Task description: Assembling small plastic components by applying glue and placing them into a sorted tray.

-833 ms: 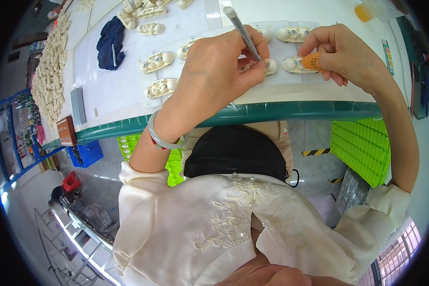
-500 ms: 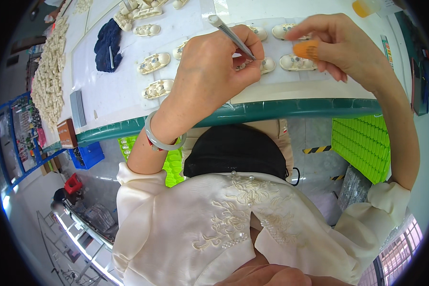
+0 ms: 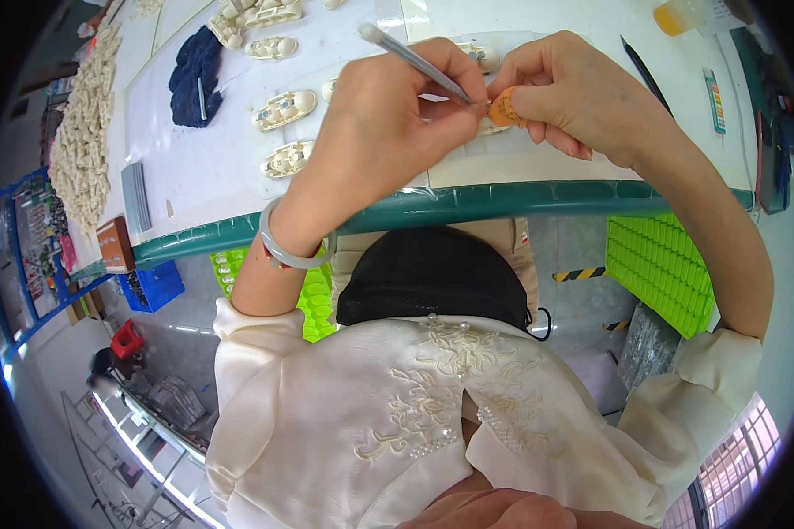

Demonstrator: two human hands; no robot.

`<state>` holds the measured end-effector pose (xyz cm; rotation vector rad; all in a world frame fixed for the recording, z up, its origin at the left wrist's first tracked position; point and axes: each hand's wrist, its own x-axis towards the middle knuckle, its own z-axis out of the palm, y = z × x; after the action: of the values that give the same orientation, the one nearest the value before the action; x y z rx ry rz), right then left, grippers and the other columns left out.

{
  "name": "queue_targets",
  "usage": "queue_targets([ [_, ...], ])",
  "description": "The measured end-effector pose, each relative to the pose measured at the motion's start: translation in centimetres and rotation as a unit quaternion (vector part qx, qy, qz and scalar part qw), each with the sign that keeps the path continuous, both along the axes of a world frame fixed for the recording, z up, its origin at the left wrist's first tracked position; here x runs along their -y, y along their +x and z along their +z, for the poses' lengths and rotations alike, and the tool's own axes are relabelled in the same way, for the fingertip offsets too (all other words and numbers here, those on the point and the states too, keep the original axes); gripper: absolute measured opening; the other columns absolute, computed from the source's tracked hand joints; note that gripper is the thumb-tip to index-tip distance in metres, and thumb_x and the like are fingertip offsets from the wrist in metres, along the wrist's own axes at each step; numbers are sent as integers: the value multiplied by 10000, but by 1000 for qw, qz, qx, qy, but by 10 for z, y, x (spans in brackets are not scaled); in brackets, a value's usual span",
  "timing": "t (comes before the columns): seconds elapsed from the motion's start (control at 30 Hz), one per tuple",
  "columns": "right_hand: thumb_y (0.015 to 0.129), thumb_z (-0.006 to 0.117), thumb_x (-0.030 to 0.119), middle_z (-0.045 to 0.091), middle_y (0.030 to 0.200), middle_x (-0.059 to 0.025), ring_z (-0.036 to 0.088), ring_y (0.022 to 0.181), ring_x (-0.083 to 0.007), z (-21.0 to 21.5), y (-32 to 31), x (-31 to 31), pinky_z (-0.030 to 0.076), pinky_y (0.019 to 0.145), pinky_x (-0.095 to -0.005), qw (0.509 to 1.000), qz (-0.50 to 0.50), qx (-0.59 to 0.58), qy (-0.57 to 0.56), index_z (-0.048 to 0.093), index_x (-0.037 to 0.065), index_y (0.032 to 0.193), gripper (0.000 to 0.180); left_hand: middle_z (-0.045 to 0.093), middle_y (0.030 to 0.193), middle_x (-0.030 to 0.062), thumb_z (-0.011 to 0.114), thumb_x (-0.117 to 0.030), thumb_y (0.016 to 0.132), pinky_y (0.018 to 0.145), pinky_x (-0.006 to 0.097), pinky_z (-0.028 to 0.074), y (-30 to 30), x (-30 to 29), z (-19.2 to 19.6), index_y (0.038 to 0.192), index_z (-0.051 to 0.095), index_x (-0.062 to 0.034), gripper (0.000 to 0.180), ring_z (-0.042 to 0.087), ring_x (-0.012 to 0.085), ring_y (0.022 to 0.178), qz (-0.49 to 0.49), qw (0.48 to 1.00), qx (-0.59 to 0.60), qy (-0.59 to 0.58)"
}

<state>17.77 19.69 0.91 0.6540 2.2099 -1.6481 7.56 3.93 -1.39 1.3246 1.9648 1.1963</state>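
My left hand [image 3: 370, 123], with a pale bangle at its wrist, is closed round a slim silver pen-like tool [image 3: 408, 56]. The tool slants down to the right, its tip by the right fingers. My right hand [image 3: 582, 97] is closed in a pinch against the left fingertips, an orange ribbed finger cot [image 3: 505, 108] on one digit. What it pinches is hidden. Below the meeting fingertips a cream moulded part [image 3: 492, 128] shows only in part. Other such cream parts [image 3: 285, 109] lie in rows on the white table, some behind my hands.
A dark blue cloth [image 3: 194, 75] with a small metal piece on it lies left. Heaped cream parts [image 3: 81, 145] run along the far left. A grey block [image 3: 137, 197] stands nearby. Right are a black stick [image 3: 646, 75] and a bottle of orange liquid [image 3: 677, 17]. Green edging [image 3: 468, 199] borders the table.
My right hand has moved left from over the right-hand parts to meet the left fingertips, closing to a pinch. My left hand has shifted slightly left, still holding the tool.
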Motion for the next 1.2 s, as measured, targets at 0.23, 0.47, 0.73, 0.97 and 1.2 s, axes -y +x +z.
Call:
queue_targets([
  [0.23, 774, 541, 69, 514, 558, -45, 387, 319, -43, 3, -11, -4, 285, 289, -198, 999, 24, 44, 1, 619, -41, 889, 178, 646, 806, 68, 676, -4, 769, 679, 198, 503, -2, 6, 0, 861, 591, 14, 126, 620, 86, 740, 79, 986, 146, 22],
  [0.47, 748, 549, 51, 521, 552, -49, 384, 327, -42, 5, -14, -5, 282, 289, -194, 998, 30, 51, -4, 625, -51, 879, 183, 656, 874, 119, 644, 64, 787, 763, 230, 523, -21, 21, 27, 898, 569, 33, 137, 644, 139, 804, 78, 987, 100, 96],
  [0.73, 715, 534, 25, 527, 559, -51, 406, 343, -46, 9, -10, -3, 305, 297, -187, 999, 29, 34, 13, 629, -58, 907, 229, 650, 848, 69, 677, 1, 790, 721, 189, 504, -10, 17, 9, 926, 588, 23, 164, 629, 99, 800, 53, 992, 114, -12],
  [0.97, 771, 549, 37, 526, 580, -45, 482, 405, -75, 12, 1, -4, 381, 361, -218, 997, 63, 18, 32, 629, -58, 977, 240, 655, 848, 67, 686, -11, 787, 716, 191, 509, -3, 4, 1, 906, 586, 8, 157, 633, 93, 808, 37, 991, 127, 3],
  [1.2, 821, 544, 49, 533, 598, -49, 502, 416, -81, 14, 5, -2, 410, 371, -226, 997, 59, 13, 52, 626, -59, 1019, 240, 646, 823, 43, 685, -12, 776, 707, 207, 528, 0, 2, 3, 892, 584, -1, 154, 641, 97, 787, 25, 998, 54, -3],
])
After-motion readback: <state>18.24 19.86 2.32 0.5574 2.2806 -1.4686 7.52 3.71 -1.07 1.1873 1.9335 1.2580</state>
